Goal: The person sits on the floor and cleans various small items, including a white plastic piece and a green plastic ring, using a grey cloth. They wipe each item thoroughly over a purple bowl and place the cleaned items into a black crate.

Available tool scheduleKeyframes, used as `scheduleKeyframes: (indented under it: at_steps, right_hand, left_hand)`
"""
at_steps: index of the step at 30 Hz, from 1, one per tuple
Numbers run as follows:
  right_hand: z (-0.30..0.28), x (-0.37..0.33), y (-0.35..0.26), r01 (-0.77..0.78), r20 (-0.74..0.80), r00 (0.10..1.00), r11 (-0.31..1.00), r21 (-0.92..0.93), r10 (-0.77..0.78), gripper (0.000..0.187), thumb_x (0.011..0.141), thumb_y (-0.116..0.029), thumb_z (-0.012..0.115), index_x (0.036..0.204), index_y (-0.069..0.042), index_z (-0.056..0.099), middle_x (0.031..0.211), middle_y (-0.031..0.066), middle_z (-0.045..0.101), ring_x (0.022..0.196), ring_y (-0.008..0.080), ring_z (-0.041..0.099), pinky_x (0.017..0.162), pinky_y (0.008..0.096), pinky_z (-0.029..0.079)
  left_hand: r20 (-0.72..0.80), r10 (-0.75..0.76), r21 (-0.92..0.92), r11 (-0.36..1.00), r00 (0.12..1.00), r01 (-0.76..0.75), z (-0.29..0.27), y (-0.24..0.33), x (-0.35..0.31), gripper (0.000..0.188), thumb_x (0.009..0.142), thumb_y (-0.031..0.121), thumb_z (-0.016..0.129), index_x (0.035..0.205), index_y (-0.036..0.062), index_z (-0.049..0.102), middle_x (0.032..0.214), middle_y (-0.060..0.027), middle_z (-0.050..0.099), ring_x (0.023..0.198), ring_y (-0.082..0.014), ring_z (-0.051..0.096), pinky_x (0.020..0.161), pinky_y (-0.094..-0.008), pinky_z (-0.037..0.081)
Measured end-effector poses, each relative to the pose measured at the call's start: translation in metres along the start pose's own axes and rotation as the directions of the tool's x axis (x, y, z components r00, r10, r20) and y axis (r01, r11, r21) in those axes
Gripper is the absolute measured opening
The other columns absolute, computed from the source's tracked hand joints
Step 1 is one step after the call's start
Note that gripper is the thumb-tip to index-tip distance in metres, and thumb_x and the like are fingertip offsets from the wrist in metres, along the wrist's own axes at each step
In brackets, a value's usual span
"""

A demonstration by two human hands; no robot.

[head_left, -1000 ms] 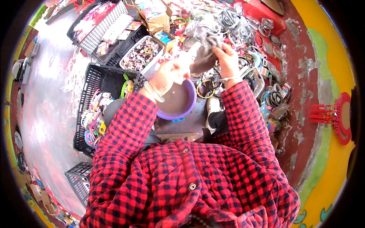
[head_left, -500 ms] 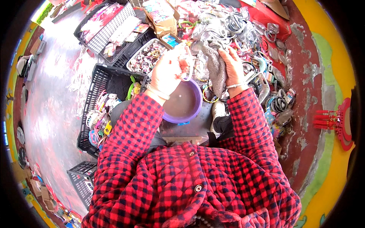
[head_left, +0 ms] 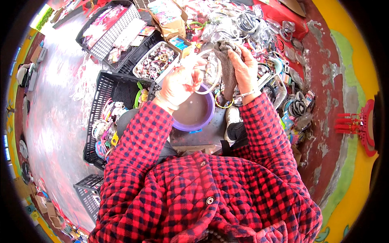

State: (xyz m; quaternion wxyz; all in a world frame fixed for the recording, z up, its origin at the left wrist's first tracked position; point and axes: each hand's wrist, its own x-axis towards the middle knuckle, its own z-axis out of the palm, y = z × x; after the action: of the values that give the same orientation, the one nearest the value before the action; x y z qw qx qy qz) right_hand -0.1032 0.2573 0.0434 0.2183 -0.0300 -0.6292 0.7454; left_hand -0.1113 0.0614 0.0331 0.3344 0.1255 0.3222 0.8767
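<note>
My left hand [head_left: 180,84] is closed on one end of a pale, hoop-shaped headband [head_left: 220,73], which curves up toward my right hand. A damp-looking grey-brown cloth [head_left: 228,79] hangs from my right hand [head_left: 246,73], pinched between thumb and fingers. The cloth's upper part lies against or right beside the headband's far side; I cannot tell whether they touch. Below both hands stands a purple basin [head_left: 212,108] of murky water, partly covered by my left hand. My left fingertips are washed out by glare.
Left of the basin, a black crate [head_left: 92,121] holds headbands. Beyond it stands a white tray [head_left: 137,73] of small hair ties. A heap of bagged hoops [head_left: 247,24] spreads ahead and to the right. A cardboard box [head_left: 174,28] and a grey basket [head_left: 117,30] stand farther off.
The headband has swung round, its arc now showing wide between my hands. The cloth has gathered closer to its far side, and my right-hand fingers have bent further over the cloth.
</note>
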Motion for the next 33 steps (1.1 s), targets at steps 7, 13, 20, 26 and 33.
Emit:
scheduleKeyframes:
  at_steps: [7, 13, 20, 26, 33]
  right_hand:
    - [0.006, -0.007, -0.011, 0.413, 0.345, 0.905, 0.713, -0.567, -0.250, 0.025, 0.074, -0.012, 0.063, 0.098, -0.006, 0.062, 0.088, 0.0112, 0.058, 0.084, 0.0242, 0.056, 0.075, 0.0307, 0.045]
    - [0.004, -0.006, -0.010, -0.060, 0.155, 0.985, 0.993, -0.101, 0.075, 0.021, 0.083, -0.008, 0.057, 0.100, 0.003, 0.058, 0.093, 0.0063, 0.062, 0.081, 0.0089, 0.056, 0.073, 0.0226, 0.046]
    - [0.016, -0.024, 0.017, -0.200, 0.154, 0.953, 0.925, -0.324, 0.260, 0.026, 0.082, -0.021, 0.057, 0.095, 0.001, 0.061, 0.077, 0.0056, 0.063, 0.069, 0.0106, 0.056, 0.063, 0.0249, 0.045]
    - [0.040, -0.038, 0.031, -0.029, 0.323, 0.933, 0.929, -0.368, 0.157, 0.027, 0.082, -0.015, 0.050, 0.102, 0.002, 0.058, 0.092, 0.0152, 0.060, 0.086, 0.0237, 0.057, 0.077, 0.0310, 0.043]
    - [0.035, -0.034, 0.019, -0.114, 0.494, 0.835, 0.955, -0.274, 0.242, 0.032, 0.080, -0.008, 0.047, 0.109, 0.003, 0.055, 0.106, 0.0121, 0.055, 0.099, 0.0199, 0.051, 0.087, 0.0290, 0.039]
  left_hand:
    - [0.048, -0.037, 0.014, 0.999, 0.998, 0.037, -0.001, -0.004, 0.001, 0.041, 0.088, 0.034, 0.047, 0.108, -0.0023, 0.051, 0.072, -0.0039, 0.052, 0.066, -0.0111, 0.049, 0.053, -0.0201, 0.038]
    - [-0.152, 0.018, -0.222, 0.974, 0.988, -0.052, -0.017, -0.007, 0.010, 0.038, 0.091, 0.034, 0.039, 0.102, -0.0009, 0.052, 0.093, -0.0126, 0.057, 0.086, -0.0219, 0.055, 0.077, -0.0317, 0.043]
    - [-0.315, 0.147, -0.317, 0.915, 0.938, -0.250, -0.028, -0.009, 0.016, 0.038, 0.092, 0.033, 0.037, 0.109, 0.0003, 0.049, 0.112, -0.0154, 0.053, 0.111, -0.0274, 0.046, 0.096, -0.0418, 0.034]
    - [-0.210, 0.432, 0.151, 0.901, 0.877, -0.408, -0.033, -0.022, 0.020, 0.037, 0.093, 0.029, 0.035, 0.113, -0.0008, 0.046, 0.116, -0.0143, 0.051, 0.110, -0.0245, 0.046, 0.095, -0.0370, 0.034]
    - [-0.157, 0.311, -0.175, 0.925, 0.937, -0.337, -0.023, -0.014, 0.019, 0.041, 0.094, 0.031, 0.035, 0.119, -0.0016, 0.043, 0.120, -0.0144, 0.050, 0.109, -0.0219, 0.046, 0.095, -0.0348, 0.034]
